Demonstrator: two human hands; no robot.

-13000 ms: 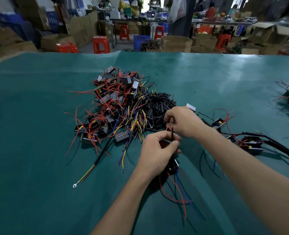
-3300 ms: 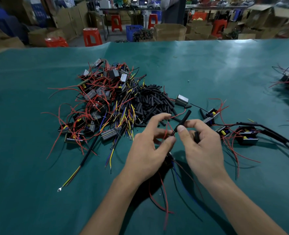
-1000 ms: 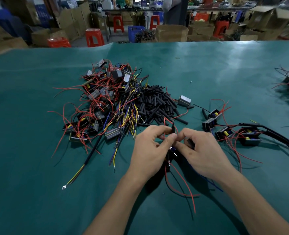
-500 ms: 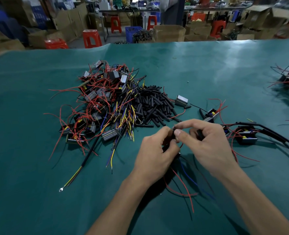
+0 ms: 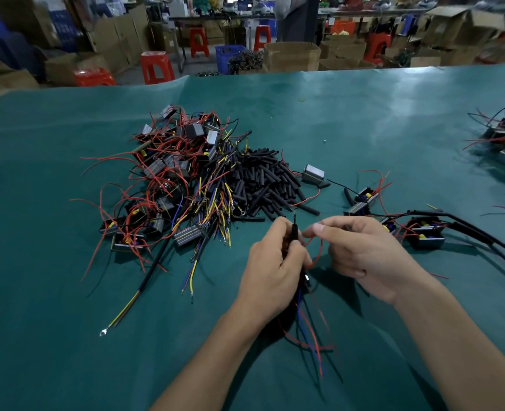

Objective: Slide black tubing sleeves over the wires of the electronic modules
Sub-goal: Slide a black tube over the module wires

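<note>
Cloth of a smooth blue-green kind is spread over the whole table, and a soft shine is seen on it at the far side. A thin black sleeve is held upright in the left hand, whose fingers are curled tightly round it, just in front of the piles. A thin red wire is pinched between the thumb and first finger of the right hand, and it bends down in a loop between the two hands. More red and blue wires hang from under the left hand onto the cloth. A heap of short black tubes, stiff and round like little straws, is piled behind the hands. Small grey and black box-shaped modules are tangled to its left with red, yellow and blue wires. One grey module lies alone beside the tubes. More black modules with thick black cables are laid to the right. Red plastic stools and brown cardboard boxes are seen past the table. No writing can be read anywhere
</note>
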